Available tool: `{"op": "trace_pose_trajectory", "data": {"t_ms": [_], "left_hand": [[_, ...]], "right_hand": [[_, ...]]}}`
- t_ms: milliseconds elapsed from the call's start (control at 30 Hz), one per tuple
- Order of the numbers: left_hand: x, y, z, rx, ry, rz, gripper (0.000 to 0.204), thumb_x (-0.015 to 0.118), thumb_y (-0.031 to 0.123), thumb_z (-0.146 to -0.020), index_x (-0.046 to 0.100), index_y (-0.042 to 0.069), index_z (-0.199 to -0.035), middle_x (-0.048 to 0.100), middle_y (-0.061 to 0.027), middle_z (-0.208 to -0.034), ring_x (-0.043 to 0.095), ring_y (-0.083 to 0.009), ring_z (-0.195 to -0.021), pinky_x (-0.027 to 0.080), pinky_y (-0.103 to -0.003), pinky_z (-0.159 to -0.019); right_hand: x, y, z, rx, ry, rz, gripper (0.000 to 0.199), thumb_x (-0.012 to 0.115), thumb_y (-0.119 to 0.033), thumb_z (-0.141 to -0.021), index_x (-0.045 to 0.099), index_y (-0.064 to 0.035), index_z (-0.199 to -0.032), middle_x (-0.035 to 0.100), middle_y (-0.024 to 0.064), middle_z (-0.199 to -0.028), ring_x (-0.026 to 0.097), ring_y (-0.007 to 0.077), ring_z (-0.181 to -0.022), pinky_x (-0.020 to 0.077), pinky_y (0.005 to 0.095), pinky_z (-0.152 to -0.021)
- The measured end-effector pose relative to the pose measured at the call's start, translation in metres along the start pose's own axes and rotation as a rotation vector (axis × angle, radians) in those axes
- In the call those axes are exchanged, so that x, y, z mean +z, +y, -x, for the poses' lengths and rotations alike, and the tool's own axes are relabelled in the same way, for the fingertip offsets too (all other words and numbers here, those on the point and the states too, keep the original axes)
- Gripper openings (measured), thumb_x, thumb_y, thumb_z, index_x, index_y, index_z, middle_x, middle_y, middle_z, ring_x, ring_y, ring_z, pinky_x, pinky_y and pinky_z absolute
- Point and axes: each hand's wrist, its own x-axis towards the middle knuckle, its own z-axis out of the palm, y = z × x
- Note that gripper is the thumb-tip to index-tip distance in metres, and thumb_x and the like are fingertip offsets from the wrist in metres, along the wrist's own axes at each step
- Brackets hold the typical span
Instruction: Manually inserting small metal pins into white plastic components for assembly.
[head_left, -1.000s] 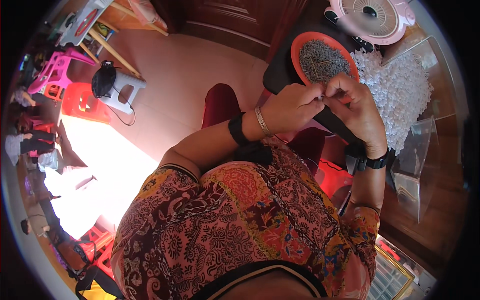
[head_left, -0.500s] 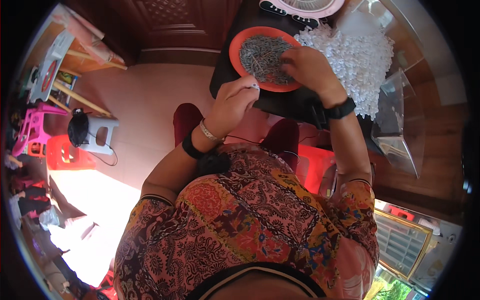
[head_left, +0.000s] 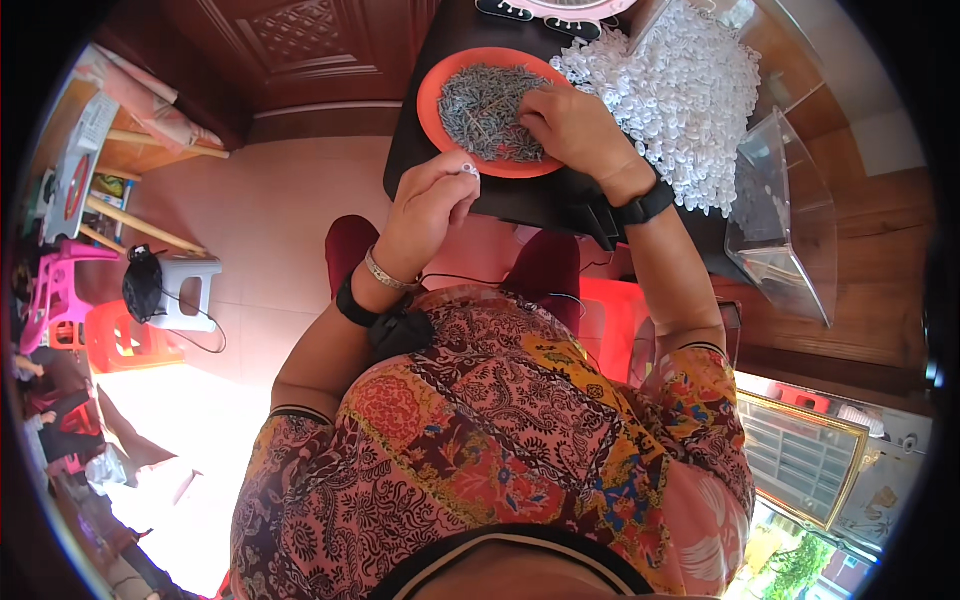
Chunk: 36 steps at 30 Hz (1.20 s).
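My left hand (head_left: 432, 202) is closed just off the near-left rim of a round orange-red dish (head_left: 430, 105), pinching a small white plastic clip (head_left: 469, 170). Thin grey nails (head_left: 487, 105) lie in a loose heap in the dish. My right hand (head_left: 578, 130) reaches over the dish's right side, fingers bent and drawn together at the heap. Its fingertips are partly hidden, so what they grip cannot be made out. Right of the dish spreads a big pile of similar small white plastic pieces (head_left: 685, 95).
The dish and white pile rest on a black table (head_left: 408, 150). Behind them are a pink fan (head_left: 585, 8) and dark shoes (head_left: 575, 27). A clear plastic box (head_left: 785, 220) stands at right. A red stool (head_left: 610, 320) is beside my legs; a grey stool (head_left: 188, 290) stands left.
The whole view has shifted, so the table sits further left in the picture. My right fingers, blurred before, are now gathered at the nails. My left hand keeps its pinch on the clip.
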Motion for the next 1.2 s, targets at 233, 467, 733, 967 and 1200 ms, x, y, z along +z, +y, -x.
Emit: {"op": "trace_pose_trajectory", "data": {"t_ms": [233, 467, 733, 967, 1200], "left_hand": [[0.005, 0.001, -0.002, -0.023, -0.009, 0.032, 0.018, 0.047, 0.012, -0.084, 0.049, 0.003, -0.068, 0.044, 0.0007, -0.058, 0.041, -0.0068, -0.050, 0.033, -0.023, -0.047], [0.003, 0.001, -0.001, -0.036, -0.002, 0.031, 0.018, 0.048, 0.012, -0.084, 0.050, 0.003, -0.069, 0.045, 0.0007, -0.058, 0.041, -0.0068, -0.050, 0.033, -0.023, -0.047], [0.006, 0.001, -0.002, -0.067, -0.010, 0.050, 0.018, 0.048, 0.012, -0.083, 0.050, 0.003, -0.068, 0.044, 0.0008, -0.058, 0.041, -0.0068, -0.050, 0.033, -0.023, -0.046], [0.003, 0.001, 0.000, -0.061, 0.001, 0.058, 0.018, 0.048, 0.011, -0.083, 0.050, 0.003, -0.068, 0.044, 0.0009, -0.057, 0.041, -0.0066, -0.050, 0.033, -0.022, -0.046], [0.004, 0.004, -0.005, -0.052, -0.023, 0.055, 0.018, 0.048, 0.012, -0.085, 0.051, 0.002, -0.071, 0.045, 0.0005, -0.058, 0.041, -0.0068, -0.050, 0.033, -0.023, -0.047]], "right_hand": [[-0.002, -0.012, 0.001, -0.107, -0.088, -0.046, 0.013, 0.064, -0.016, -0.075, 0.061, -0.0048, -0.080, 0.060, 0.0108, -0.080, 0.059, 0.0319, -0.079, 0.0475, 0.0409, -0.068], [-0.002, -0.011, -0.001, 0.052, -0.032, -0.116, 0.012, 0.064, -0.016, -0.075, 0.061, -0.0045, -0.079, 0.062, 0.0106, -0.083, 0.060, 0.0316, -0.079, 0.0478, 0.0391, -0.068], [0.005, -0.018, -0.001, -0.095, -0.033, -0.076, 0.011, 0.064, -0.014, -0.075, 0.060, -0.0043, -0.079, 0.061, 0.0111, -0.082, 0.059, 0.0322, -0.077, 0.0474, 0.0395, -0.069], [0.011, -0.008, -0.001, -0.017, 0.003, -0.179, 0.009, 0.062, -0.012, -0.076, 0.060, -0.0036, -0.080, 0.061, 0.0124, -0.080, 0.058, 0.0340, -0.077, 0.0474, 0.0390, -0.069], [-0.002, -0.004, 0.001, 0.264, -0.018, -0.822, 0.019, 0.063, -0.008, -0.083, 0.061, -0.0031, -0.101, 0.066, 0.0066, -0.085, 0.063, 0.0139, -0.078, 0.0473, 0.0242, -0.070]]}}
